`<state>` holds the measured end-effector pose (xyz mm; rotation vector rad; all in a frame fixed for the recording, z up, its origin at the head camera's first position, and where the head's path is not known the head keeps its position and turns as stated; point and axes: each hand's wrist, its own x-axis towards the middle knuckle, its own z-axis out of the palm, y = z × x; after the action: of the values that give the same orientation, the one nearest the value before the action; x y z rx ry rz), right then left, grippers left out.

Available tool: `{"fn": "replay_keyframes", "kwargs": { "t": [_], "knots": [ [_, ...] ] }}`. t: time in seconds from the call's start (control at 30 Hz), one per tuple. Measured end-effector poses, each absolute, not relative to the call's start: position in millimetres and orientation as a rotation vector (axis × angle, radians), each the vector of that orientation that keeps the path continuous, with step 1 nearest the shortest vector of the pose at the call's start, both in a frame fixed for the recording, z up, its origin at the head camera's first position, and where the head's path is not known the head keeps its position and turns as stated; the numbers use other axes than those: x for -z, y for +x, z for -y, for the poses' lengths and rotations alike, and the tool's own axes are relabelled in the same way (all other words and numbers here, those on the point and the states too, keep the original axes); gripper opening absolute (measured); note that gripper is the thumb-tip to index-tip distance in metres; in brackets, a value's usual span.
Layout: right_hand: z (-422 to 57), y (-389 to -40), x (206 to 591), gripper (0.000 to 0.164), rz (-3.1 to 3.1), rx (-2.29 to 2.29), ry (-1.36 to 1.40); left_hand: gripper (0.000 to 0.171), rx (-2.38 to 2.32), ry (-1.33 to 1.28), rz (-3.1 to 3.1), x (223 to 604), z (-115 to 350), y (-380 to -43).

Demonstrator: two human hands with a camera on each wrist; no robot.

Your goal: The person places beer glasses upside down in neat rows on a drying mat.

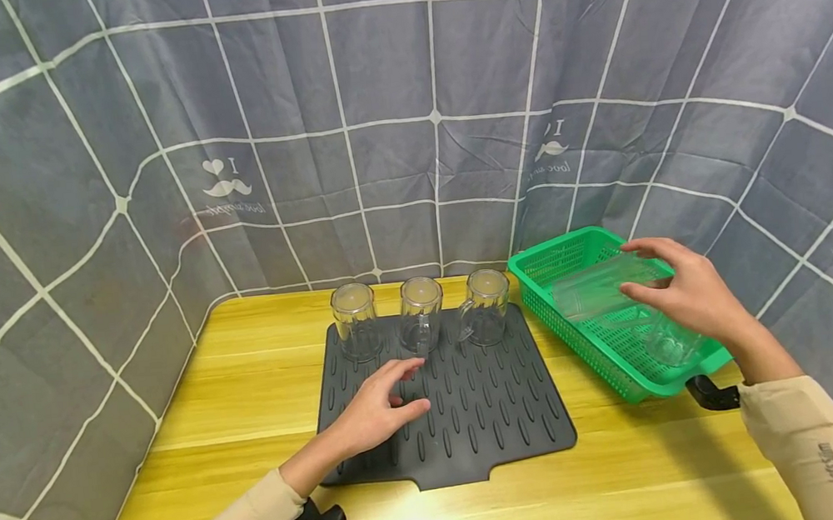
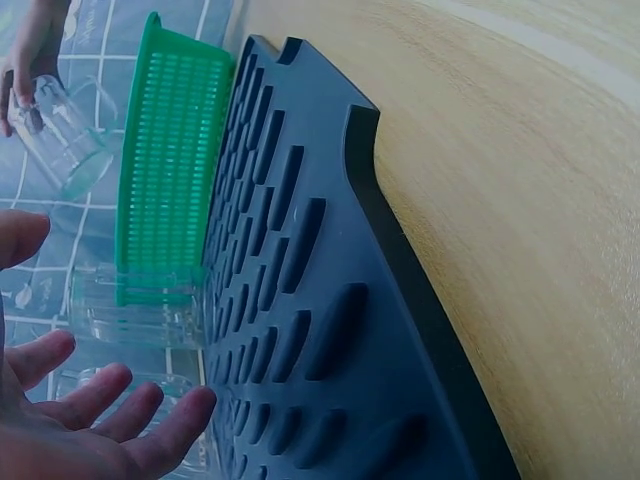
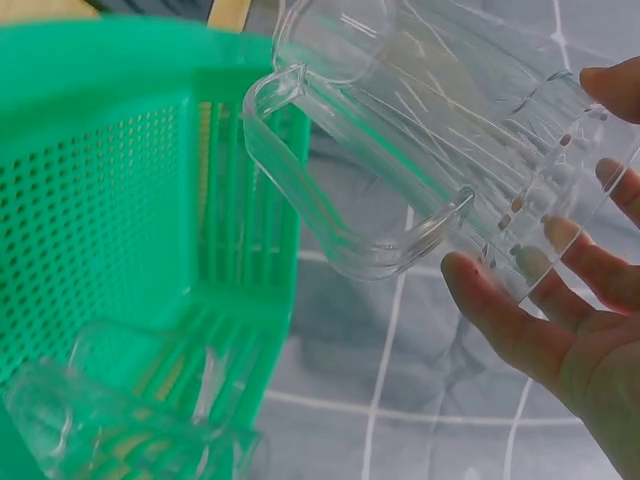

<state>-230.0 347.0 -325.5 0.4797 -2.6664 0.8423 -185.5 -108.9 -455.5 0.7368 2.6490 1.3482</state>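
My right hand [image 1: 682, 284] grips a clear glass mug [image 1: 592, 289] by one end, fingers and thumb spread around it. The mug is tilted on its side above the green basket [image 1: 584, 353], and its handle [image 3: 350, 250] shows in the right wrist view. Another glass mug [image 1: 671, 342] lies in the basket, partly behind my right hand. Over the black ridged drying mat [image 1: 470, 422] hovers my left hand [image 1: 378, 406], its fingers relaxed and holding nothing. Three glass mugs, left [image 1: 356, 324], middle [image 1: 422, 316] and right [image 1: 485, 308], stand upside down along the mat's far edge.
The mat and basket rest on a yellow wood-grain table [image 1: 250, 410]. Behind and on both sides hangs a grey curtain [image 1: 393, 170] with white grid lines. The basket stands just right of the mat, its perforated wall rising above the tabletop.
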Motion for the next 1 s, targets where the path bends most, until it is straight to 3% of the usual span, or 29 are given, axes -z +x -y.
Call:
{"fn": "replay_keyframes", "kwargs": {
  "t": [1.0],
  "knots": [
    [-310.7,-221.7,352.5,0.053,2.641,-1.237,0.557,0.065,-1.32,0.709,-2.664,458.5,106.3,-186.9]
  ]
}}
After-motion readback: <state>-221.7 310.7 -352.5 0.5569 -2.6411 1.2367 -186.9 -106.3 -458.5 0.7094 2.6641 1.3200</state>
